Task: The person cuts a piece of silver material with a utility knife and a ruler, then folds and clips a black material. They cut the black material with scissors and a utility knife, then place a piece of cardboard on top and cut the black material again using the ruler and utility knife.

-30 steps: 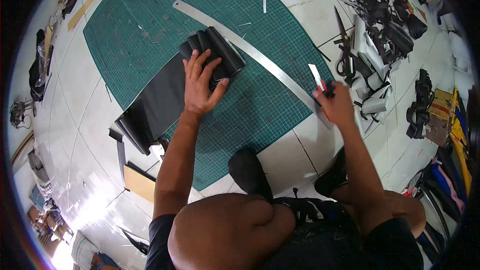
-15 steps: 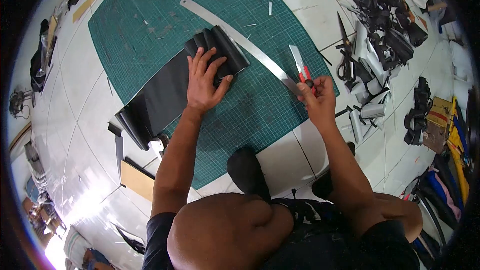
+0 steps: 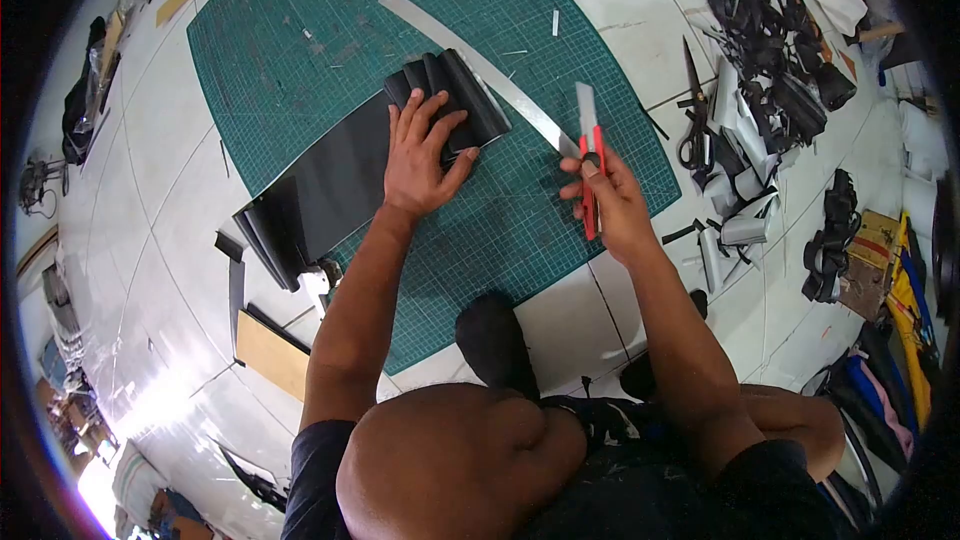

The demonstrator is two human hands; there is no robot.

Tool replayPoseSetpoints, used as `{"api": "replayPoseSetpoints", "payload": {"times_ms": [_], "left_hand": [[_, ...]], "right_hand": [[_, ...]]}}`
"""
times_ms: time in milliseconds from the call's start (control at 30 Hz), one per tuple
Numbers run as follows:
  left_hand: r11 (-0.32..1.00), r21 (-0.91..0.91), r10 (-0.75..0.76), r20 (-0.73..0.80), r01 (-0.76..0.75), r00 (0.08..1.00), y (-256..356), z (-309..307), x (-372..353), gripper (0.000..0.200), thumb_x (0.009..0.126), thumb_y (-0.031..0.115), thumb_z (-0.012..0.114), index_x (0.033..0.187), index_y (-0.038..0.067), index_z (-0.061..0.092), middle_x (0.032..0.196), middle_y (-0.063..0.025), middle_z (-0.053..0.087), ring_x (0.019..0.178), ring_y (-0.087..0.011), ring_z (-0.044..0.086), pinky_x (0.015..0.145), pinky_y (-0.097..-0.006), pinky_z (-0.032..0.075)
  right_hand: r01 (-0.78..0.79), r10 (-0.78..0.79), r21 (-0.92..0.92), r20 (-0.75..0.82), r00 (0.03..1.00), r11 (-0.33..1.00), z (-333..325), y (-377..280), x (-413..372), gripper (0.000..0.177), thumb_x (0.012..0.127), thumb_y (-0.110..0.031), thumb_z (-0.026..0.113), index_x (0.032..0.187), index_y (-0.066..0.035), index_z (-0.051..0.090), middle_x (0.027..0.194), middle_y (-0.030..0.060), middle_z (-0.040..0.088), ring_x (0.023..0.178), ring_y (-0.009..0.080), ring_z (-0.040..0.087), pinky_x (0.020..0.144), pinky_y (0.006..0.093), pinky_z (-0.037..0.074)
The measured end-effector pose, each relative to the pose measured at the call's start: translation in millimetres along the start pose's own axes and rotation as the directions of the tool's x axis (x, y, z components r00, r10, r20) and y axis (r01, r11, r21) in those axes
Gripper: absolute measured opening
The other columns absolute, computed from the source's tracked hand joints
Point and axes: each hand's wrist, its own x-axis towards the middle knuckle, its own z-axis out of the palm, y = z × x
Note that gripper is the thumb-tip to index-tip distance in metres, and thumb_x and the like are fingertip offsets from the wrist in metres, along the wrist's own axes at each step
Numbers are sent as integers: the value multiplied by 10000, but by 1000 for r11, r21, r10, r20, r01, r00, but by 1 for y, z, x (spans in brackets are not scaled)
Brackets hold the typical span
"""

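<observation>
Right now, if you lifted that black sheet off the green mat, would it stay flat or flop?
Probably floppy: the black sheet curls into loose rolls at both ends. It may spring back, since the left hand lies flat on it beside one roll. It looks thin, so probably light.

1. A single view, worn on the person's head, faces forward and steeply down onto the floor [image 3: 610, 0] and the green cutting mat [image 3: 300, 60].
2. It sits near: left hand [image 3: 425, 155] and right hand [image 3: 612, 208] at arm's reach, knee [image 3: 450, 460] along the bottom edge.
3. Wide lens; corners dark.
</observation>
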Motion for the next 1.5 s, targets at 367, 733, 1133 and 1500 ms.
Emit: {"api": "replayPoseSetpoints", "payload": {"times_ms": [367,733,1133,1500], "left_hand": [[999,47,-7,-5,7,1000,-1,2,-1,507,884,394,709,1317,139,642,1520,-125,462,1511,-411,278,1223,-661,165],[1000,13,-6,5,6,1000,-2,2,-1,500,886,333,723,1334,130,639,1534,-150,454,1527,-427,245,1210,-694,142],[996,86,-6,30,3,1000,2,3,0,476,922,384,694,1327,139,637,1542,-130,442,1529,-411,245,1220,-677,148],[995,101,-3,30,0,1000,-1,7,1,492,913,393,720,1327,143,632,1536,-130,442,1527,-404,247,1211,-688,158]], "right_hand": [[-10,-34,-362,-115,993,932,6,20,1,399,1066,-389,552,1288,-59,582,835,24,621,620,91,604,514,241,484],[174,-210,-433,-36,977,884,2,27,-3,444,1093,-361,490,1429,-71,461,1078,108,610,689,101,662,525,221,521],[244,-288,-822,102,952,515,6,63,-38,522,1058,-301,511,1464,24,468,1084,197,541,910,303,570,792,424,484],[257,-348,-915,142,927,311,25,59,-28,474,1021,-238,613,1425,-6,531,1030,161,539,845,307,607,709,416,532]]}}
